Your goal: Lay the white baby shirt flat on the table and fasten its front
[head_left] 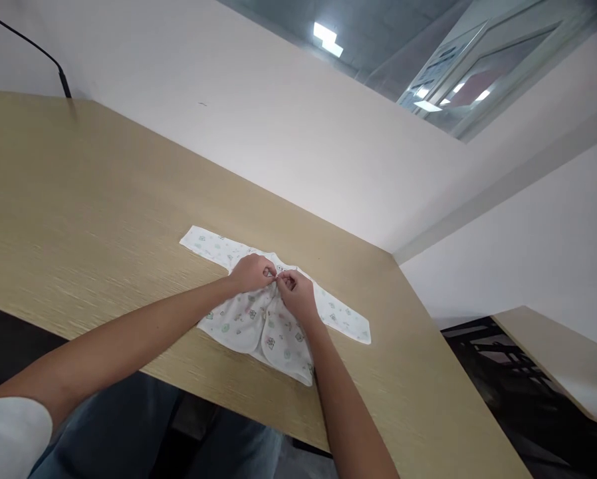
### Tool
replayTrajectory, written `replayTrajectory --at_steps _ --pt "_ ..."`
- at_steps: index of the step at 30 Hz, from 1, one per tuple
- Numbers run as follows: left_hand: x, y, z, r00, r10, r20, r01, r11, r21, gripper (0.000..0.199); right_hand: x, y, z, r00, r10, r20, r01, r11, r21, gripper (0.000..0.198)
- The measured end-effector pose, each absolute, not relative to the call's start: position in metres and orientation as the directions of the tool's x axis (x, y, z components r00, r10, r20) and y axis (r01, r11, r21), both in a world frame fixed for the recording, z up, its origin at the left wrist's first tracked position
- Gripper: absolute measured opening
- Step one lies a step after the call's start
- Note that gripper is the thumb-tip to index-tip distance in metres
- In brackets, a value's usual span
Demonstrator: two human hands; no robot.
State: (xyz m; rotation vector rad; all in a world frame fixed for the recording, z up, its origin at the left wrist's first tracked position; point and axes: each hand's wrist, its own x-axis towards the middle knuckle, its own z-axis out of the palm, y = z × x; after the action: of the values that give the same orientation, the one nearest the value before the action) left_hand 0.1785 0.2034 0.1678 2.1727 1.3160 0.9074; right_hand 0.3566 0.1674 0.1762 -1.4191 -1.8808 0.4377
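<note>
A small white baby shirt [238, 326] with a green and brown print lies face up, both sleeves stretched out to the sides. Its front opening runs down the middle, and the lower edges part slightly at the hem. My left hand [253, 271] pinches the fabric just below the neckline, left of the opening. Close against it, my right hand [296, 291] pinches the other front edge, fingers curled. The fingertips of both hands nearly meet at the opening. Whatever small fastening may be between them is hidden.
The shirt rests on a wood-grain table [104, 193] with a white wall [258, 120] behind it. A black cable [34, 45] comes down to the table at the far left. Another table [558, 359] with a dark frame stands at the right, beyond this table's edge.
</note>
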Motion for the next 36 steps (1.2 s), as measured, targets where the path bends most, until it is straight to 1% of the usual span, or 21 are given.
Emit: replayTrajectory --at_steps 3,7,11,15,24,28,33,36 --pt "0.179 0.204 0.167 0.321 0.899 0.299 0.59 -0.437 0.679 0.014 0.363 0.167 0.173 -0.111 0.955 0.275 0.612 0.283 -0.739 0.026" --pt "0.178 0.203 0.168 0.319 0.9 0.298 0.585 -0.434 0.685 0.013 0.37 0.168 0.17 -0.084 0.958 0.274 0.584 0.27 -0.766 0.024" --pt "0.177 0.202 0.169 0.317 0.904 0.288 0.585 -0.425 0.69 0.012 0.371 0.171 0.168 -0.11 0.943 0.315 0.595 0.316 -0.739 0.024" --pt "0.178 0.203 0.168 0.321 0.901 0.291 0.582 -0.43 0.69 0.012 0.367 0.173 0.166 -0.097 0.92 0.379 0.624 0.353 -0.697 0.02" --pt "0.178 0.203 0.17 0.364 0.878 0.31 0.568 -0.473 0.674 0.012 0.366 0.175 0.162 -0.087 0.918 0.386 0.64 0.348 -0.684 0.016" --pt "0.179 0.204 0.169 0.375 0.875 0.307 0.543 -0.476 0.691 0.012 0.365 0.177 0.162 -0.108 0.919 0.378 0.649 0.354 -0.674 0.016" --pt "0.18 0.203 0.169 0.339 0.878 0.338 0.538 -0.476 0.696 0.019 0.364 0.176 0.165 -0.154 0.902 0.404 0.668 0.396 -0.63 0.016" --pt "0.181 0.203 0.169 0.335 0.876 0.346 0.541 -0.479 0.691 0.014 0.363 0.174 0.167 -0.184 0.889 0.419 0.679 0.423 -0.601 0.018"
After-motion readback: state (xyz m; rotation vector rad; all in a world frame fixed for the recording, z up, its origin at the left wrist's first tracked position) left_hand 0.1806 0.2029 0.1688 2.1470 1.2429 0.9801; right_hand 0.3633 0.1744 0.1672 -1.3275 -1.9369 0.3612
